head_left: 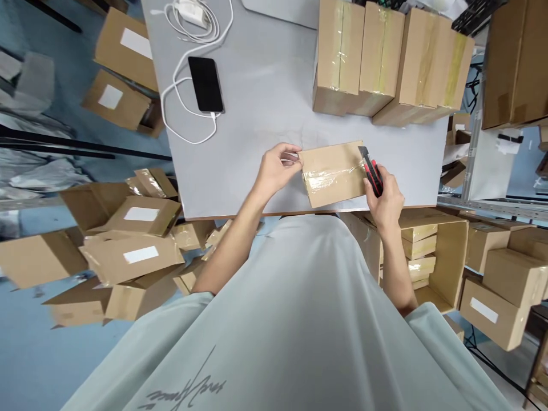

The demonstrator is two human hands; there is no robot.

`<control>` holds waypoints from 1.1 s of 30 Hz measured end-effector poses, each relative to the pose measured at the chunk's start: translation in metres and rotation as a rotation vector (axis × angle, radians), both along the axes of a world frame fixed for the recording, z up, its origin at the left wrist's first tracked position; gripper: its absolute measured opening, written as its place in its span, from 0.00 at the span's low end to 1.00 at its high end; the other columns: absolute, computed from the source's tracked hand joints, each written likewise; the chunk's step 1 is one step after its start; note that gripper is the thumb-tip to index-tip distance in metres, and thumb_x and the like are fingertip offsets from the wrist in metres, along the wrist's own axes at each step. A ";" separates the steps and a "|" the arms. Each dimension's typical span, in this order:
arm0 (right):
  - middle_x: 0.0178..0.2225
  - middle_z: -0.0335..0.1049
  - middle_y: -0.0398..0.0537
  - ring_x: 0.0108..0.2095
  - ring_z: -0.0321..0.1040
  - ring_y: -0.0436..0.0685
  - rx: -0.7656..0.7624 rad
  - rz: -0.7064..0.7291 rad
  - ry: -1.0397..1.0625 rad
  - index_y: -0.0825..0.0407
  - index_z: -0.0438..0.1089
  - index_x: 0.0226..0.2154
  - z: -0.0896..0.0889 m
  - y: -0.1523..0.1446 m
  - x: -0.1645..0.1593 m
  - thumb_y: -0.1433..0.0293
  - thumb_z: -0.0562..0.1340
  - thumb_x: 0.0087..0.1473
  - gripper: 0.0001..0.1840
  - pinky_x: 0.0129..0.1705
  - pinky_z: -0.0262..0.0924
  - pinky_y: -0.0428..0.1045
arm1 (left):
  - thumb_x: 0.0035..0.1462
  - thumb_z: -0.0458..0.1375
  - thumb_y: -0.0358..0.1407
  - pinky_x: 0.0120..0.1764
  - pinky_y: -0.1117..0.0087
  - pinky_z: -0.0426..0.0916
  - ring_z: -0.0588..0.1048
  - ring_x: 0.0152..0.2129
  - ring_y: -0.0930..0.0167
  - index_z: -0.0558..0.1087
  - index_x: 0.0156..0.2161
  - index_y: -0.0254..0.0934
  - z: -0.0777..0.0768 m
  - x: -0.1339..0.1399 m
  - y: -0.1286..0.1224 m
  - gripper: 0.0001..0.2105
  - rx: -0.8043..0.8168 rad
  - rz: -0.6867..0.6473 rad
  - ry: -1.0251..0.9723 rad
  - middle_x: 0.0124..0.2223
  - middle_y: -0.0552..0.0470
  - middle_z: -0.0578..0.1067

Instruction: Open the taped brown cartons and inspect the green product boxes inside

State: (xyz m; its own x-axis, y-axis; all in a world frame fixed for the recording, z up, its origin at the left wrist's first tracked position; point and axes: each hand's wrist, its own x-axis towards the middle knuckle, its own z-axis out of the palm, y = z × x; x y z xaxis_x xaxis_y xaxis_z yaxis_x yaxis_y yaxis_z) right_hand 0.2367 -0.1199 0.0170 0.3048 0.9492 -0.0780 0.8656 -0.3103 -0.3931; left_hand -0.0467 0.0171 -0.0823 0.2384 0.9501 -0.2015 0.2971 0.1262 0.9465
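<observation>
A small cardboard box lies near the front edge of the table, a strip of shiny clear tape running along its top. At the box's left end is my left hand, thumb and fingers curled around the corner and closed on it. My right hand grips a red and black box cutter. The cutter's dark tip lies over the right end of the box, close to the tape. Whether the blade touches the cardboard I cannot tell.
Several taped boxes stand at the table's back right. A phone with a white cable lies at the left. Opened cartons are heaped on the left floor. An open carton holding small boxes stands below the right edge.
</observation>
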 end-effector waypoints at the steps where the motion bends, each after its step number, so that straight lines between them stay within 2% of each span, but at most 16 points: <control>1: 0.66 0.74 0.65 0.65 0.75 0.75 -0.003 0.010 0.020 0.48 0.67 0.73 0.005 -0.003 -0.009 0.50 0.57 0.75 0.33 0.60 0.77 0.65 | 0.57 0.68 0.33 0.51 0.63 0.82 0.84 0.44 0.65 0.80 0.49 0.40 0.001 0.001 0.001 0.14 0.011 -0.001 0.007 0.50 0.49 0.84; 7: 0.67 0.77 0.55 0.62 0.78 0.70 -0.117 0.147 0.115 0.45 0.66 0.74 0.016 -0.013 -0.072 0.61 0.60 0.73 0.31 0.60 0.77 0.62 | 0.55 0.68 0.31 0.54 0.60 0.81 0.83 0.41 0.67 0.80 0.47 0.39 0.006 0.004 0.004 0.13 0.057 -0.020 0.037 0.47 0.51 0.84; 11: 0.61 0.80 0.56 0.55 0.81 0.69 -0.261 0.186 0.020 0.45 0.69 0.74 0.019 -0.012 -0.098 0.62 0.60 0.74 0.30 0.53 0.77 0.57 | 0.55 0.68 0.31 0.55 0.58 0.81 0.83 0.43 0.65 0.80 0.47 0.39 0.001 0.002 0.006 0.14 0.051 -0.038 -0.004 0.46 0.51 0.84; 15: 0.58 0.79 0.55 0.49 0.81 0.66 -0.354 0.201 -0.111 0.41 0.67 0.77 0.024 -0.008 -0.107 0.59 0.58 0.78 0.30 0.46 0.75 0.53 | 0.55 0.69 0.31 0.57 0.56 0.81 0.83 0.45 0.63 0.80 0.47 0.39 -0.006 0.000 0.009 0.14 0.023 -0.054 -0.057 0.44 0.52 0.83; 22: 0.59 0.78 0.54 0.51 0.79 0.64 -0.401 0.250 -0.171 0.38 0.64 0.79 0.033 -0.007 -0.111 0.59 0.57 0.79 0.31 0.43 0.73 0.51 | 0.56 0.69 0.31 0.54 0.57 0.81 0.84 0.40 0.67 0.80 0.47 0.39 -0.001 -0.004 0.011 0.13 0.026 -0.099 -0.079 0.46 0.53 0.84; 27: 0.57 0.78 0.56 0.47 0.79 0.63 -0.397 0.241 -0.237 0.38 0.62 0.80 0.039 -0.009 -0.125 0.61 0.54 0.80 0.31 0.40 0.73 0.50 | 0.56 0.70 0.33 0.54 0.59 0.81 0.84 0.41 0.67 0.80 0.47 0.40 -0.004 -0.002 0.011 0.13 0.023 -0.084 -0.103 0.44 0.53 0.84; 33: 0.57 0.77 0.59 0.46 0.79 0.64 -0.418 0.192 -0.295 0.40 0.62 0.80 0.039 -0.013 -0.144 0.67 0.53 0.78 0.32 0.40 0.75 0.52 | 0.55 0.71 0.32 0.53 0.56 0.82 0.85 0.39 0.67 0.81 0.46 0.40 -0.006 -0.002 0.011 0.13 0.006 -0.086 -0.104 0.46 0.53 0.84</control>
State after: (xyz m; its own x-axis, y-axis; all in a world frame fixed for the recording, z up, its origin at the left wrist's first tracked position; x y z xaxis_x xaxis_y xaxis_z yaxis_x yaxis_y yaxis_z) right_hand 0.0929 -0.1328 0.0558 0.1955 0.8965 -0.3976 0.9768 -0.2139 -0.0020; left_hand -0.0483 0.0277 -0.0887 0.3387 0.9261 -0.1661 0.2069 0.0990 0.9733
